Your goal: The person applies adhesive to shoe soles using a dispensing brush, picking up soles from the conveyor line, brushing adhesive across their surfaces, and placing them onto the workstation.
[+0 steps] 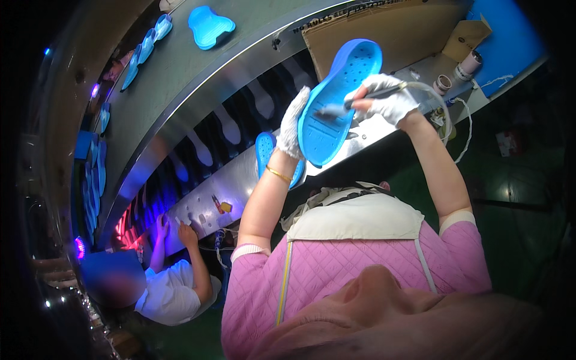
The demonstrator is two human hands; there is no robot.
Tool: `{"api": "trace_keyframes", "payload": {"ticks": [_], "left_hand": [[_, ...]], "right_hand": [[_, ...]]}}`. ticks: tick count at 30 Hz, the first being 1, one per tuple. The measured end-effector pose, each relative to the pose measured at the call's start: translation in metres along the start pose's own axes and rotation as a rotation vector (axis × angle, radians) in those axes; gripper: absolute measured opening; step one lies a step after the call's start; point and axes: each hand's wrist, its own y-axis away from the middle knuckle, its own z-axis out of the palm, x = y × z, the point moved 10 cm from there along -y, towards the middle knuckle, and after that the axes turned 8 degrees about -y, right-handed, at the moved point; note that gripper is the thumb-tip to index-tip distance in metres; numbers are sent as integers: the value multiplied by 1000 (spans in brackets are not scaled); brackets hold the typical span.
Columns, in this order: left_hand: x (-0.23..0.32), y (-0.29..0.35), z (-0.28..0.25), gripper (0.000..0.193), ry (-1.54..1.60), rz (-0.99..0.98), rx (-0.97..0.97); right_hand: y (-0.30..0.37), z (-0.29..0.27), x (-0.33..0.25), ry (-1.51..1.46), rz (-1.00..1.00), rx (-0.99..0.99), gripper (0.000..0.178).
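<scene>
My left hand, in a white knit glove, is closed on the left edge of a blue shoe sole. The sole stands tilted with its inner face toward me, showing small holes at the upper end and grooves lower down. In my gloved right hand, the fingers are wrapped round a dark-handled brush with a clear hose at its rear end. Its bristles lie at the sole's inner face, over the grooves. A second blue sole rests on the metal ledge behind my left wrist, which partly hides it.
Beyond the ledge runs a green conveyor belt carrying a blue sole and several more at its far left side. Cardboard, small cups and a blue panel stand at right. A co-worker works at lower left.
</scene>
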Motion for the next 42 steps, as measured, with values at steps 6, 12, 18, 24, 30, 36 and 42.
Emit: {"api": "trace_keyframes", "payload": {"ticks": [6, 12, 18, 24, 30, 36, 42], "left_hand": [[-12, 14, 19, 75, 46, 21, -148], [4, 16, -31, 65, -39, 157, 160], [7, 24, -19, 67, -47, 197, 14], [17, 28, -15, 69, -81, 275, 3], [22, 32, -13, 76, -193, 330, -42], [45, 29, 4, 79, -147, 293, -61], [181, -31, 52, 76, -17, 483, -108]], "right_hand": [[-7, -105, -20, 76, -246, 702, 8], [30, 32, -10, 364, -482, 63, 11], [22, 7, -8, 72, -368, 125, 13], [22, 32, -30, 406, -357, -120, 16], [3, 2, -73, 478, -618, 35, 16], [24, 11, -59, 503, -436, -82, 13], [24, -1, -83, 206, -570, 118, 13]]}}
